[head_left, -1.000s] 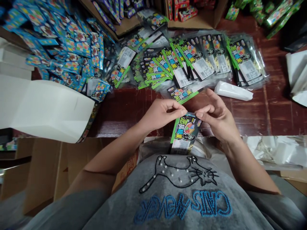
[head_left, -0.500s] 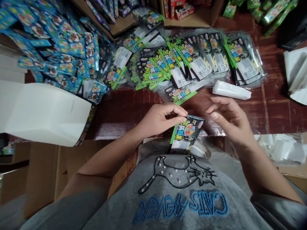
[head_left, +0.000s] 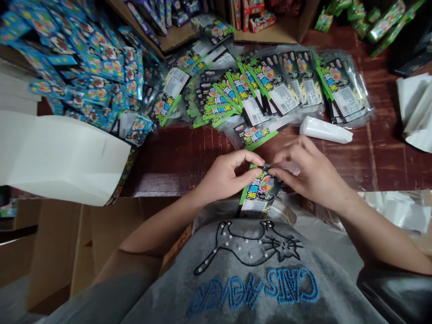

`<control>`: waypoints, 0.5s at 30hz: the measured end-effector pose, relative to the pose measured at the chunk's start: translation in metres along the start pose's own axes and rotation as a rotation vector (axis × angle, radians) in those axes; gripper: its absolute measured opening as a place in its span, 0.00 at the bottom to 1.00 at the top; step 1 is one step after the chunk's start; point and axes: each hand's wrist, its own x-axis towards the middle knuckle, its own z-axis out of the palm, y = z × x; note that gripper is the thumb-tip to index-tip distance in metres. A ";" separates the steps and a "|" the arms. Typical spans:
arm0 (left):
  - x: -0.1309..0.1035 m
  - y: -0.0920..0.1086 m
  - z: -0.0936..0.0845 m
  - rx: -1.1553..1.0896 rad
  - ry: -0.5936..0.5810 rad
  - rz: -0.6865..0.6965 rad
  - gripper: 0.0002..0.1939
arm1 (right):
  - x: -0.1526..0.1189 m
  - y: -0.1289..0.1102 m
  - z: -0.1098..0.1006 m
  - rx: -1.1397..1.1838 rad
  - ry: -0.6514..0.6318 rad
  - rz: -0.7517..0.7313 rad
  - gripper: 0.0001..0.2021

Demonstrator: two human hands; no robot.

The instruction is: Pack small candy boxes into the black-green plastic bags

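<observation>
A black candy packet [head_left: 259, 191] with a green edge and a white label hangs at the table's front edge, close to my shirt. My left hand [head_left: 232, 175] pinches its upper left corner between thumb and fingers. On the opposite side, my right hand [head_left: 305, 168] has thumb and fingertips closed at the top right corner of the same packet. Whether anything lies inside the packet's top is hidden by the fingers. Just beyond my hands lies another black and green packet [head_left: 254, 135], flat on the dark red table [head_left: 182, 157].
Many similar packets [head_left: 273, 87] spread across the table's back. Small blue packs [head_left: 91, 76] are heaped at left behind a white open box [head_left: 60, 153]. Cardboard boxes hold purple packs [head_left: 165, 15] and red packs [head_left: 261, 20]. A folded white paper piece [head_left: 326, 129] lies right of centre.
My right hand has moved left and closed on the packet's top right corner, where it was apart and open before. My left hand keeps its pinch.
</observation>
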 end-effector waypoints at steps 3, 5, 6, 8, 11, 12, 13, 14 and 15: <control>-0.008 -0.004 0.002 -0.064 0.053 -0.011 0.10 | -0.002 0.003 0.014 -0.014 -0.004 -0.052 0.08; -0.011 -0.010 -0.006 -0.068 0.136 -0.061 0.11 | -0.001 0.015 0.018 -0.026 -0.038 -0.073 0.16; -0.010 -0.015 -0.016 -0.050 0.201 -0.082 0.13 | 0.000 0.025 0.017 -0.050 -0.042 -0.078 0.20; -0.005 -0.026 -0.049 0.026 0.366 -0.108 0.16 | -0.002 0.054 0.008 -0.181 0.012 -0.033 0.30; 0.003 -0.046 -0.118 0.289 0.540 -0.205 0.19 | -0.015 0.107 -0.013 -0.482 0.140 0.214 0.37; 0.003 -0.052 -0.140 0.437 0.543 -0.277 0.18 | -0.023 0.123 -0.018 -0.535 0.149 0.295 0.33; 0.003 -0.059 -0.160 0.572 0.546 -0.346 0.16 | -0.033 0.138 -0.021 -0.538 0.169 0.365 0.26; 0.001 -0.067 -0.177 0.673 0.529 -0.381 0.14 | -0.046 0.151 -0.024 -0.507 0.221 0.429 0.19; 0.000 -0.075 -0.191 0.770 0.493 -0.356 0.11 | -0.062 0.163 -0.026 -0.465 0.310 0.494 0.16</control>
